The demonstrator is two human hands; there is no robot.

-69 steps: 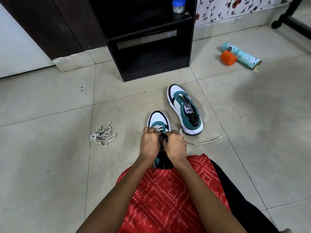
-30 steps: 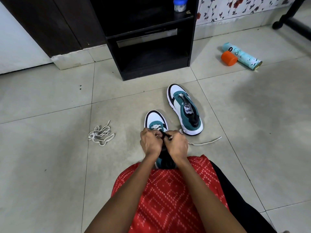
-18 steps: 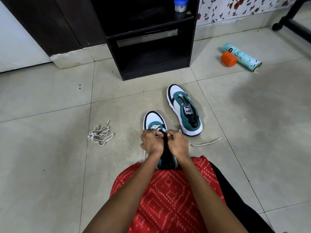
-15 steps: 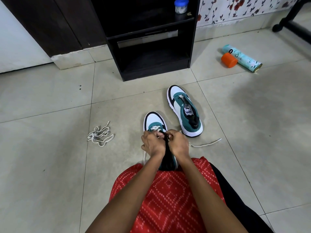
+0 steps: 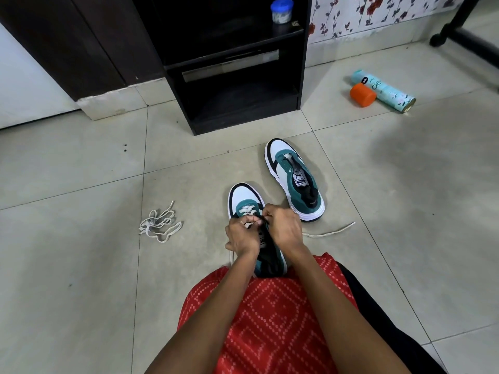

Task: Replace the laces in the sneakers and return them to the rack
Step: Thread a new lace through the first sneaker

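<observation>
A white, teal and black sneaker point(image 5: 244, 197) stands on the floor tiles just in front of my lap, its lowest eyelets threaded with a white lace point(image 5: 247, 211). My left hand point(image 5: 241, 235) and my right hand point(image 5: 283, 227) sit together over its tongue, each pinching the lace at the eyelets. One lace end point(image 5: 330, 232) trails right across the floor. The second sneaker point(image 5: 294, 178) lies unlaced to the right, toe pointing away. A bundled white lace point(image 5: 159, 225) lies on the floor to the left.
A black shoe rack point(image 5: 232, 66) stands ahead, its lower shelf open, with a blue-lidded jar point(image 5: 281, 10) on an upper shelf. An orange cap point(image 5: 362, 94) and a teal spray can point(image 5: 384, 90) lie at the right. A chair base point(image 5: 464, 36) is at the far right.
Both hands have stayed on the near sneaker's lace, shifting slightly up toward the toe. The trailing lace end, the second sneaker and the lace bundle have not moved.
</observation>
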